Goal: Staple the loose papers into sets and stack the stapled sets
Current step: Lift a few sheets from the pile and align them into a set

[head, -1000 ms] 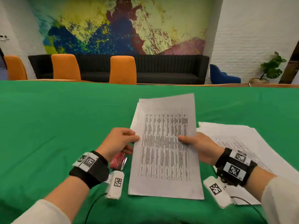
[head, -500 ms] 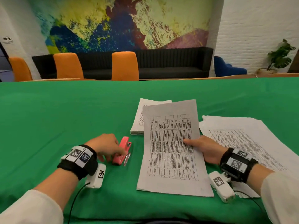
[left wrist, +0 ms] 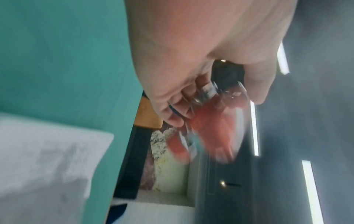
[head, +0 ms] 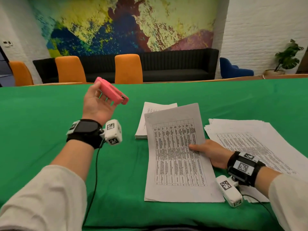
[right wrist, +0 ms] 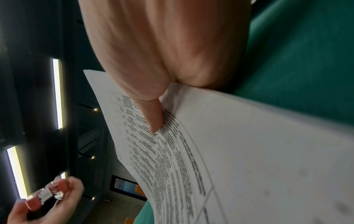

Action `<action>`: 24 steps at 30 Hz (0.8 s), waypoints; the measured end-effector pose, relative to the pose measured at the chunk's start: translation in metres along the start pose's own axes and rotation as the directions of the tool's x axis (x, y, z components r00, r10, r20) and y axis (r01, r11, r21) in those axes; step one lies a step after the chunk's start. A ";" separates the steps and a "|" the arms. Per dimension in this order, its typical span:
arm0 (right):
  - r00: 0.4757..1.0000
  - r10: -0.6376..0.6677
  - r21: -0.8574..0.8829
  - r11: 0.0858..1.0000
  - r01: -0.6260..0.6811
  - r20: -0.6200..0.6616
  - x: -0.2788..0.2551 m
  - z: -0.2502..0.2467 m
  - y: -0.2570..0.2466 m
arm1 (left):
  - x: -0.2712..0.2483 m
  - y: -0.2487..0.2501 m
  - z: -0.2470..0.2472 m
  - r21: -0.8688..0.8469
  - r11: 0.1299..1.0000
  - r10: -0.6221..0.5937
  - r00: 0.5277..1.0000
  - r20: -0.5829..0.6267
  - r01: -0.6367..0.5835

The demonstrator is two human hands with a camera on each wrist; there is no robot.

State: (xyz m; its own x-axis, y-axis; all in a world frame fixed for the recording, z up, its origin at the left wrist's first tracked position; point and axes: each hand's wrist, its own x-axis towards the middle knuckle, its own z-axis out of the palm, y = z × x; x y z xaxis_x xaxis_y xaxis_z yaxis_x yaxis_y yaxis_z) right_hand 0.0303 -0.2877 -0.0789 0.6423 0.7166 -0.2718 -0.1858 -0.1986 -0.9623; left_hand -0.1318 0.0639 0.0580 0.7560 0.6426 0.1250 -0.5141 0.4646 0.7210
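Observation:
My left hand (head: pixel 100 100) is raised palm-up above the green table (head: pixel 41 130) and grips a pink stapler (head: pixel 111 91), which is blurred in the left wrist view (left wrist: pixel 210 128) and seen small in the right wrist view (right wrist: pixel 46 195). My right hand (head: pixel 208 151) pinches the right edge of a set of printed sheets (head: pixel 176 152), thumb on top (right wrist: pixel 151 115), its far end lifted off the table. Behind it lies a neat stack of sets (head: pixel 148 120). A spread pile of loose papers (head: pixel 253 140) lies to the right.
Orange chairs (head: pixel 128 69) and a black sofa (head: pixel 175 67) stand past the table's far edge. A potted plant (head: pixel 287 55) is at the back right. Cables run from both wrist cameras toward the near edge.
My left hand picked the pink stapler up off the table and raised it, turning palm-up. My right hand kept hold of the sheets, which shifted slightly right, uncovering the stack behind.

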 end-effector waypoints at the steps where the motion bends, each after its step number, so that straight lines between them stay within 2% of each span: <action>1: 1.000 0.000 0.002 1.000 0.000 0.001 0.000 0.000 0.000 | 0.005 -0.004 0.010 -0.081 0.997 -0.003 0.999 -0.038 0.000; 3: 1.000 -0.004 0.005 1.000 0.003 0.009 0.001 -0.001 0.001 | 0.012 -0.015 0.034 -0.033 0.999 -0.016 0.994 -0.105 0.012; 5: 1.000 -0.006 0.006 1.000 0.006 0.017 0.002 -0.001 0.001 | 0.018 -0.029 0.057 0.171 0.985 0.049 0.988 -0.146 -0.023; 7: 1.000 -0.007 0.012 1.000 0.007 0.019 0.003 -0.001 0.002 | 0.022 -0.047 0.077 0.435 0.891 0.198 0.974 -0.111 -0.132; 9: 1.000 -0.011 0.021 1.000 0.011 0.027 0.003 -0.001 0.002 | 0.025 -0.068 0.091 0.596 0.774 0.283 0.959 -0.024 -0.214; 12: 0.999 -0.017 0.038 0.999 0.016 0.035 0.003 -0.001 0.002 | 0.032 -0.099 0.093 0.713 0.664 0.259 0.964 0.064 -0.226; 15: 0.999 -0.020 0.048 0.999 0.019 0.029 0.004 -0.002 0.004 | 0.034 -0.122 0.085 0.811 0.538 0.255 0.961 0.104 -0.231; 17: 0.999 -0.022 0.044 0.999 0.021 0.026 0.006 -0.003 0.005 | 0.037 -0.132 0.076 0.846 0.489 0.233 0.966 0.111 -0.215; 20: 1.000 -0.021 0.054 0.998 0.020 0.013 0.006 -0.005 0.006 | 0.041 -0.138 0.061 0.851 0.500 0.203 0.977 0.064 -0.159; 24: 1.000 -0.014 0.061 0.998 0.014 0.004 0.007 -0.006 0.005 | 0.047 -0.137 0.039 0.775 0.628 0.215 0.973 -0.088 -0.068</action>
State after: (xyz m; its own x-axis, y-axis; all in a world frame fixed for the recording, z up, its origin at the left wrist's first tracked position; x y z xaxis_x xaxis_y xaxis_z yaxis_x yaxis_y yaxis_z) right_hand 0.0381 -0.2876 -0.0857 0.6419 0.7220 -0.2583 -0.2216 -0.1477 -0.9639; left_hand -0.0099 0.0066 -0.0082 0.5891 0.7786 0.2160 -0.0606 -0.2240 0.9727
